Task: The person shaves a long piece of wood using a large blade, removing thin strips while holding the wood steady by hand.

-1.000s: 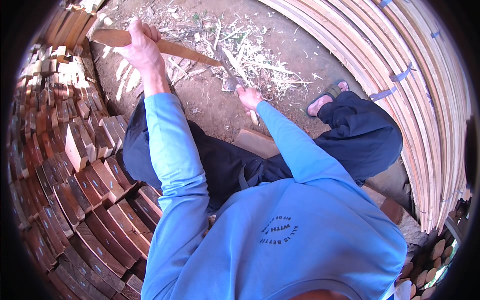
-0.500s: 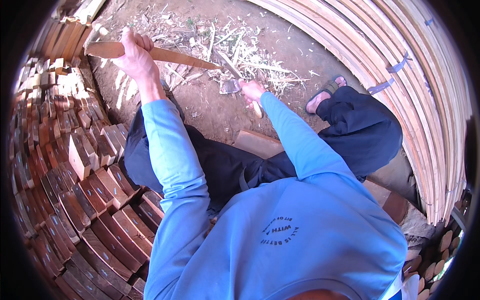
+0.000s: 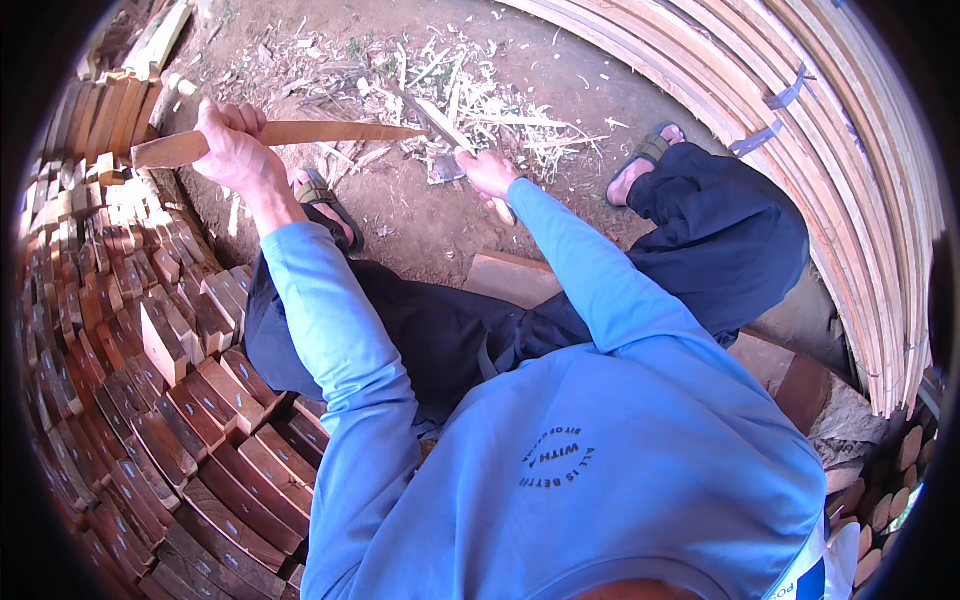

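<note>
My left hand (image 3: 238, 148) is closed round the wide end of a brown wooden slat (image 3: 330, 132), which tapers to a narrow tip on the right. In my right hand (image 3: 489, 175) is a long-bladed knife (image 3: 438, 120), its pale handle end showing below the fist. The blade points up and to the left, passing close by the slat's tip; whether the two touch I cannot tell. Both are held above the dirt ground, over pale wood shavings (image 3: 490, 115). A small, shiny flat piece (image 3: 443, 168) lies just beside my right hand.
Stacked wooden pieces (image 3: 200, 400) fill the left side, close to my left knee. Long bent planks (image 3: 800, 180), tied with strips, curve along the right. A wooden block (image 3: 512, 278) lies between my legs. My sandalled feet (image 3: 648, 165) rest on the ground either side of the shavings.
My left hand and the slat have shifted left and slightly down. My right hand with the knife has moved a little up and left. My left sandal now shows more.
</note>
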### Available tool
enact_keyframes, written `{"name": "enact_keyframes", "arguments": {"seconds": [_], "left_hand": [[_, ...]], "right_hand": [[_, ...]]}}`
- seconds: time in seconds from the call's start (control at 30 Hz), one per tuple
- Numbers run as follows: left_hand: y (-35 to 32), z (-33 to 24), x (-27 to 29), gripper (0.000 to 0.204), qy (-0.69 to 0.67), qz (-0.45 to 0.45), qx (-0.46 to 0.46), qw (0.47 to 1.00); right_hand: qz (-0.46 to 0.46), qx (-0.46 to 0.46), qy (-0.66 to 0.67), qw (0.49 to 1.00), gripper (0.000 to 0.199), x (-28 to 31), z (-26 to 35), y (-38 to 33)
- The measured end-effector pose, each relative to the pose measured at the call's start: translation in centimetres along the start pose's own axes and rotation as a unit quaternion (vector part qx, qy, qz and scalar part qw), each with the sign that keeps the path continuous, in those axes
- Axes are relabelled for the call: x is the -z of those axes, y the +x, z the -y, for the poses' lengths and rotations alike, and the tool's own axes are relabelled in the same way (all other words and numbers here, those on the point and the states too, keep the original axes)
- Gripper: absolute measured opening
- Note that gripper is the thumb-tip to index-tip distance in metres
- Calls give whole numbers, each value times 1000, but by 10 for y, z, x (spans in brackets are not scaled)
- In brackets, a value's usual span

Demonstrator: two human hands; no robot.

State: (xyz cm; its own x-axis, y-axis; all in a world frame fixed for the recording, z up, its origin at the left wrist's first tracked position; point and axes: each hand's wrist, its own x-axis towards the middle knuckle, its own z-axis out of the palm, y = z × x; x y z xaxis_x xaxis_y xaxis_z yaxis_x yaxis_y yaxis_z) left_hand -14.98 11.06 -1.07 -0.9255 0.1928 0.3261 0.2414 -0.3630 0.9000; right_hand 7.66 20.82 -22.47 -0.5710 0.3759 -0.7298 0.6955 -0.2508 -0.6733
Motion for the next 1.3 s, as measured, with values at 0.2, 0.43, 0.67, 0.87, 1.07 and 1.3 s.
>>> {"name": "enact_keyframes", "arguments": {"seconds": [0.2,0.43,0.67,0.87,1.07,1.3], "left_hand": [[3,-1,0,43,-8,-20,12,1000],[-2,-3,-3,45,-6,-8,4,1000],[2,2,-2,42,-14,18,-7,1000],[1,4,-7,42,-34,39,-28,998],[-3,2,-1,41,-12,22,-12,1000],[-3,0,-9,41,-5,35,-24,999]], "right_hand": [[4,-40,-24,999,62,-16,-7,3],[-1,-5,-3,1000,66,-6,4,-4],[17,-58,-56,997,61,-8,-13,4],[13,-63,-81,995,65,-19,-16,3],[17,-13,-56,998,66,3,20,-2],[-9,-70,-55,996,61,-27,-6,-2]]}}
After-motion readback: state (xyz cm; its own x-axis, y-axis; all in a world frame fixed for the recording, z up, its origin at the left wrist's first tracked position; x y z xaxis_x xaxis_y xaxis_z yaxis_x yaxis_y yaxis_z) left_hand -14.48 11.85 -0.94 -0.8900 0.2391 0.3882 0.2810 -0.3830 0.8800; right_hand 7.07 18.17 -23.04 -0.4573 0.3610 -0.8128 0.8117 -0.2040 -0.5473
